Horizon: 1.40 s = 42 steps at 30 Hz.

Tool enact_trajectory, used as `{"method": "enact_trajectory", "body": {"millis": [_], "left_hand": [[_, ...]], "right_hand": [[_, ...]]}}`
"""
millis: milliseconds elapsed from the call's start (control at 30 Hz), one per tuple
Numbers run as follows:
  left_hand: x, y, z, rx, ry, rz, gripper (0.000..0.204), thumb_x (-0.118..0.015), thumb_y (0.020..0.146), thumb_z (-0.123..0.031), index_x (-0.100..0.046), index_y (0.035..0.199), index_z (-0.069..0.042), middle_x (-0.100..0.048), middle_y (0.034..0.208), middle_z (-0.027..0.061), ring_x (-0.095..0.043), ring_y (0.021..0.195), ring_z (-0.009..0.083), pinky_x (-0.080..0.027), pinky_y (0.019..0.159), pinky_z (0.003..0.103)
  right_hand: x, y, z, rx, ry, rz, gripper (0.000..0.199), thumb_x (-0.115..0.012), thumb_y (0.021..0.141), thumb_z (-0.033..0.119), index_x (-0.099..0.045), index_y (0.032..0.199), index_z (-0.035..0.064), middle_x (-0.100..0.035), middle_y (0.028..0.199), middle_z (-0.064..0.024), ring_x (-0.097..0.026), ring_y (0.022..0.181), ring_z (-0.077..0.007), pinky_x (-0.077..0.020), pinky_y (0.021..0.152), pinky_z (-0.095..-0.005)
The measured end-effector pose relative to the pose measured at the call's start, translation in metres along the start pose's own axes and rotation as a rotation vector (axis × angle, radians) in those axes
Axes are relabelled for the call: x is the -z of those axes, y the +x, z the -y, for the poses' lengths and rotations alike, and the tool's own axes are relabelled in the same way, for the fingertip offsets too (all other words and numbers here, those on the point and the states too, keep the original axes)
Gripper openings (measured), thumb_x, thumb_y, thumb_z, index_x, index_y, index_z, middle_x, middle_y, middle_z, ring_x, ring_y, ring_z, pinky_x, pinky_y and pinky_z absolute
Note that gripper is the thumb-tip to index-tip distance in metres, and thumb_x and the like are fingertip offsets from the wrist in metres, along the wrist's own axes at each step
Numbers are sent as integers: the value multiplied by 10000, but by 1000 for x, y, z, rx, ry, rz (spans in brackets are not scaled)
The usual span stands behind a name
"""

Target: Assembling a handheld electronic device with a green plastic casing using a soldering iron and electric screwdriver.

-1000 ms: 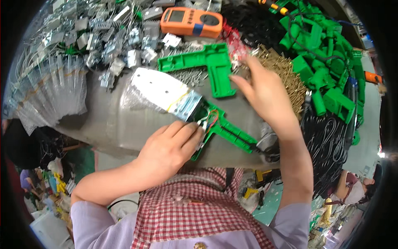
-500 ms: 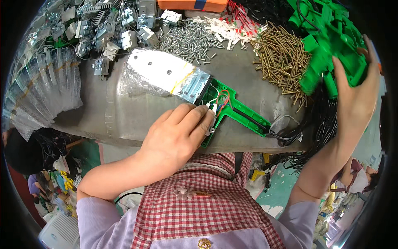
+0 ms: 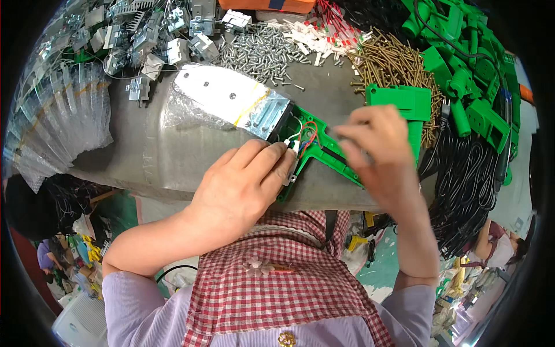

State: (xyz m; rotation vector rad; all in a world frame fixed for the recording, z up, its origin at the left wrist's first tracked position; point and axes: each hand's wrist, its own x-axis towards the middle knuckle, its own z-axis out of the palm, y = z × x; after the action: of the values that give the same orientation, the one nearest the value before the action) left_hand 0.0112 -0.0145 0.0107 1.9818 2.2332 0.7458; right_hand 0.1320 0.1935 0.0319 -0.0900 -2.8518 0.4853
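A metal plate in clear plastic wrap [image 3: 225,101] lies on the grey work surface [image 3: 173,156], joined to a green plastic handle shell [image 3: 326,147] with red, white and black wires inside. My left hand [image 3: 243,185] presses down on the shell's near end, fingertips at the wires. My right hand [image 3: 378,153], blurred by motion, hovers over the shell's right end and grips a green plastic cover piece [image 3: 404,101].
Silver screws [image 3: 260,52] and brass screws [image 3: 393,58] lie in heaps at the back. Green plastic parts [image 3: 474,69] pile up at the right above black cables [image 3: 468,185]. Metal brackets [image 3: 144,40] and clear bags [image 3: 63,127] fill the left.
My right hand reached out to the green parts pile at the right, then came back to the middle carrying a green cover piece. My left hand stayed on the shell.
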Motion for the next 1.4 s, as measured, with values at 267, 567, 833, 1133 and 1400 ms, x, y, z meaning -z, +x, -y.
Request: {"method": "enact_trajectory", "body": {"millis": [267,567,833,1133,1400], "left_hand": [[0,1,-1,9,24,35,590,-727,568,-71,-606,1138,22,-583,1118,122,-580,942,264,-528,762,348],[2,0,-1,12,3,49,587,-744,561,-77,-614,1126,11,-581,1116,126,-579,952,283,-525,780,364],[0,0,-2,27,17,-8,496,-729,604,-62,-624,1083,7,-592,1080,110,-585,926,259,-523,760,354],[-3,0,-2,10,13,-30,489,-722,622,-45,-612,1095,11,-592,1074,109,-589,899,255,-524,747,354],[0,0,0,17,-26,-21,571,-731,584,-29,-586,1133,34,-583,1096,128,-578,928,273,-518,781,366]], "right_hand": [[-43,5,37,39,-170,-111,269,-627,751,103,-628,1003,9,-562,931,-59,-515,904,-215,-343,799,-401],[-35,15,45,127,-223,103,243,-563,752,126,-624,969,35,-587,954,-65,-531,955,-217,-364,826,-402],[6,-15,2,-134,-249,-131,211,-593,798,37,-603,1009,34,-619,1049,-126,-584,982,-293,-467,847,-399],[-2,-61,-64,-530,-512,-282,546,-765,751,208,-534,1185,-31,-612,1027,-216,-586,956,-377,-463,829,-421],[8,-77,-6,-458,1034,-397,675,-704,857,280,-376,1389,24,-533,1253,-132,-520,1154,-284,-404,1004,-433]]}}
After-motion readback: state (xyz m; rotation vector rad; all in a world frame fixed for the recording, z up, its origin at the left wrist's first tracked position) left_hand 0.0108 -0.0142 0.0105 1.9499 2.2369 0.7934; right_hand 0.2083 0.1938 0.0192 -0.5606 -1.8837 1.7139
